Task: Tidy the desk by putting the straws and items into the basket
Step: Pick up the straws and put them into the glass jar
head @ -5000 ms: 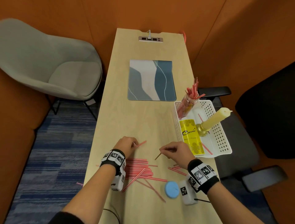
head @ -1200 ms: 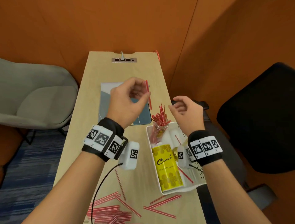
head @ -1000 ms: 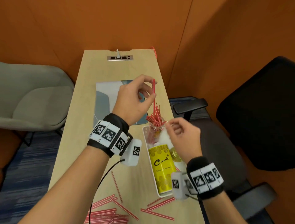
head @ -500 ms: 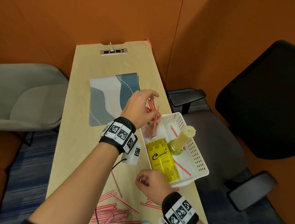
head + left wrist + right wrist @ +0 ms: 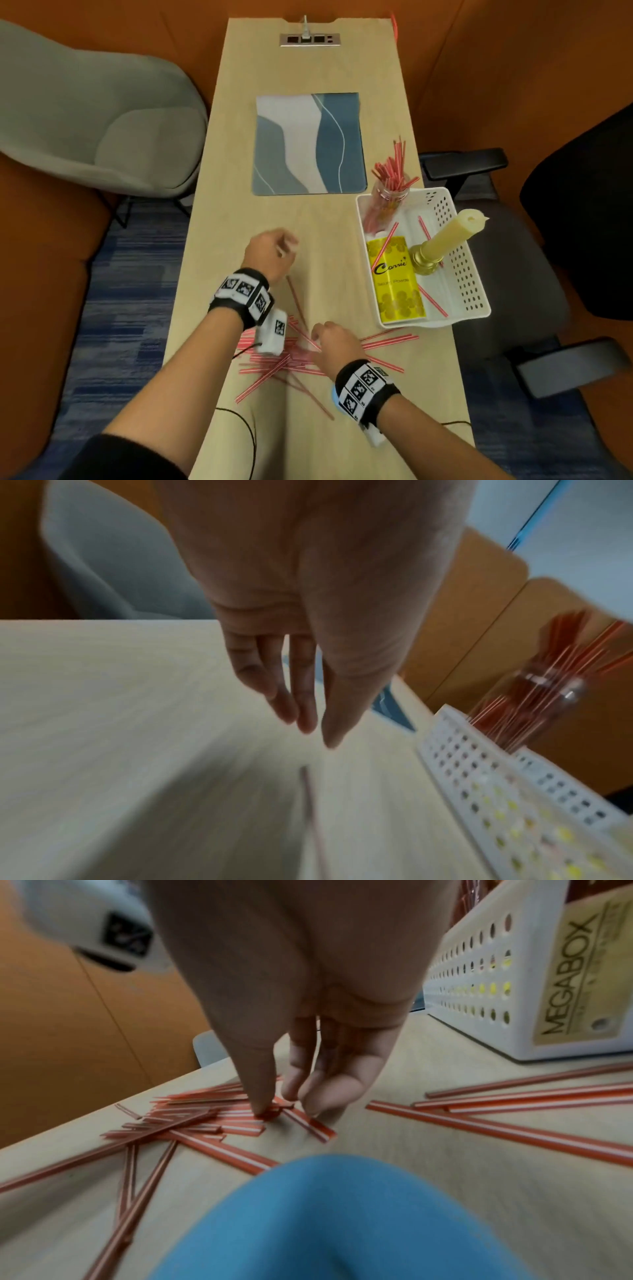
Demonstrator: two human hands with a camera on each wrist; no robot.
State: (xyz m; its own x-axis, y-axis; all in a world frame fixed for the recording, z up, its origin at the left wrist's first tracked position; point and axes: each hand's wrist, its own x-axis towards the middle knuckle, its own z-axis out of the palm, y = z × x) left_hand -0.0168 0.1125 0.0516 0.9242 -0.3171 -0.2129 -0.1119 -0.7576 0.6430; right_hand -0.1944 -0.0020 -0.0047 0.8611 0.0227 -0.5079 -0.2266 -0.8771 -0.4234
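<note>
Both forearms are extended forward from the near edge, each wrist wrapped in a black band carrying white square-patterned markers, with a small white camera unit hung beneath it. The left hand [image 5: 270, 252] is held farther out than the right, raised clear of the surface, its fingers [image 5: 301, 696] hanging down loosely and close together with nothing held. The right hand [image 5: 334, 346] is lowered palm-down, nearer and to the right of the left wrist. Its thumb tip [image 5: 262, 1110] is pressed downward, the remaining fingers bent beside it with their tips at the surface.
</note>
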